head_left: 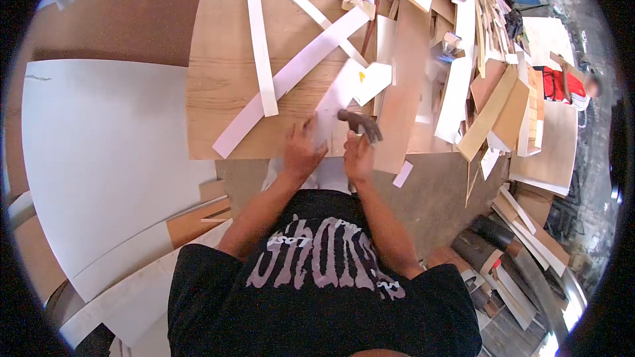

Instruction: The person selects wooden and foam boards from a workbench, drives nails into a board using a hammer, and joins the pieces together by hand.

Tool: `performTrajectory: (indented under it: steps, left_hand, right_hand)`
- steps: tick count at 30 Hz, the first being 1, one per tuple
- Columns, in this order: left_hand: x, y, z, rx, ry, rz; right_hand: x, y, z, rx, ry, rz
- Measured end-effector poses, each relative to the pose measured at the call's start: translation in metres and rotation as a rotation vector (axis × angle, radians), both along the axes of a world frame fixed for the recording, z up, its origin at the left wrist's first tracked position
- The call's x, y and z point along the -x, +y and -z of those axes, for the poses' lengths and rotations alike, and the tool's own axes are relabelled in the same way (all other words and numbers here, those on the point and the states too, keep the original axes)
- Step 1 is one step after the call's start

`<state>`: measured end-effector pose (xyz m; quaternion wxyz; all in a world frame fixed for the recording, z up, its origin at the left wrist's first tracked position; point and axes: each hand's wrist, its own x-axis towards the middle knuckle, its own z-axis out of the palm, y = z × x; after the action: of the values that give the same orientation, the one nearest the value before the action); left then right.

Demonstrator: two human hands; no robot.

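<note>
My right hand (359,158) is closed around the handle of a claw hammer (362,125). The hammer head sits just right of a short white board (336,98) at the near edge of the wooden worktable (218,39). My left hand (304,152) grips the near end of that board along its left side; its fingers are slightly blurred, and whether a nail is between them I cannot tell. Beyond the board lies a white offcut (376,84) with a yellow spot. A long pale strip (291,82) crosses two narrower white strips (262,46) on the left.
A brown plank (403,73) and piled wood scraps (489,112) cover the right side. A wooden block (357,5) lies at the back. Left of the table is a large white panel (112,158). Another person (565,84) in red and white is at the far right.
</note>
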<state>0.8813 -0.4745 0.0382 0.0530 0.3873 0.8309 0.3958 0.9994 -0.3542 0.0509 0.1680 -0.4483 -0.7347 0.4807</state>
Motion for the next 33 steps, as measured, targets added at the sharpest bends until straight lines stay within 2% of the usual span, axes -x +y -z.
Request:
performTrajectory:
  steps: [1,3,4,5,6,7,8,9,10,11,12,13,14,15,16,18,22,24,28,29,30,31,33]
  left_hand:
    - [-0.001,-0.005,-0.004,0.008,0.004,0.003]
    - [0.0,-0.004,-0.012,0.108,-0.193,-0.064]
    - [-0.001,-0.009,0.008,0.106,-0.181,-0.066]
    - [0.0,-0.022,0.05,-0.022,-0.319,-0.082]
    - [0.0,-0.032,0.071,-0.144,-0.461,-0.094]
    - [0.005,-0.036,0.049,-0.137,-0.454,-0.09]
    - [0.01,-0.042,0.026,-0.174,-0.734,-0.083]
    - [0.017,-0.046,0.001,-0.211,-1.007,-0.078]
    - [0.022,-0.052,-0.013,-0.207,-0.986,-0.081]
    - [0.023,-0.06,-0.026,-0.172,-1.158,-0.088]
    - [0.022,-0.066,-0.035,-0.136,-1.331,-0.097]
    - [0.02,-0.069,-0.036,-0.135,-1.312,-0.101]
    - [0.016,-0.074,-0.034,-0.276,-1.451,-0.058]
    - [0.013,-0.077,-0.035,-0.421,-1.587,-0.012]
    - [0.009,-0.078,-0.036,-0.419,-1.57,-0.021]
    - [0.0,-0.074,-0.044,-0.578,-1.682,0.013]
    - [-0.019,-0.067,-0.067,-0.678,-1.647,-0.035]
    - [-0.026,-0.067,-0.069,-0.527,-1.422,-0.057]
    - [-0.046,-0.056,-0.073,-0.437,-1.251,-0.19]
    - [-0.052,-0.052,-0.074,-0.435,-1.135,-0.252]
    - [-0.057,-0.049,-0.076,-0.433,-1.02,-0.312]
    - [-0.06,-0.049,-0.079,-0.432,-1.021,-0.318]
    - [-0.063,-0.048,-0.087,-0.316,-0.868,-0.35]
  right_hand:
    - [0.0,-0.003,-0.02,0.116,0.005,0.072]
    - [-0.003,0.004,-0.025,0.16,0.05,0.118]
    - [-0.003,0.01,-0.026,0.201,0.092,0.171]
    - [-0.003,0.018,-0.027,0.202,0.104,0.172]
    - [-0.004,0.028,-0.028,0.071,-0.015,0.064]
    - [-0.006,0.038,-0.028,-0.057,-0.133,-0.044]
    - [-0.007,0.043,-0.027,-0.185,-0.249,-0.154]
    - [-0.008,0.045,-0.022,-0.177,-0.233,-0.151]
    - [-0.004,0.047,-0.016,-0.279,-0.279,-0.203]
    - [-0.002,0.049,-0.01,-0.382,-0.325,-0.254]
    - [0.002,0.047,-0.014,-0.378,-0.305,-0.253]
    - [0.007,0.046,-0.018,-0.348,-0.405,-0.304]
    - [0.01,0.044,-0.022,-0.316,-0.506,-0.358]
    - [0.011,0.044,-0.018,-0.311,-0.49,-0.364]
    - [0.013,0.046,-0.013,-0.308,-0.476,-0.395]
    - [0.014,0.051,-0.009,-0.304,-0.452,-0.437]
    - [0.021,0.061,-0.012,-0.334,-0.471,-0.567]
    - [0.021,0.064,-0.004,-0.333,-0.496,-0.592]
    - [0.016,0.061,0.02,-0.447,-0.365,-0.564]
    - [0.013,0.058,0.02,-0.509,-0.309,-0.541]
    - [0.012,0.057,0.023,-0.504,-0.309,-0.547]
    - [0.013,0.058,0.025,-0.467,-0.318,-0.545]
    - [0.014,0.061,0.03,-0.432,-0.326,-0.539]
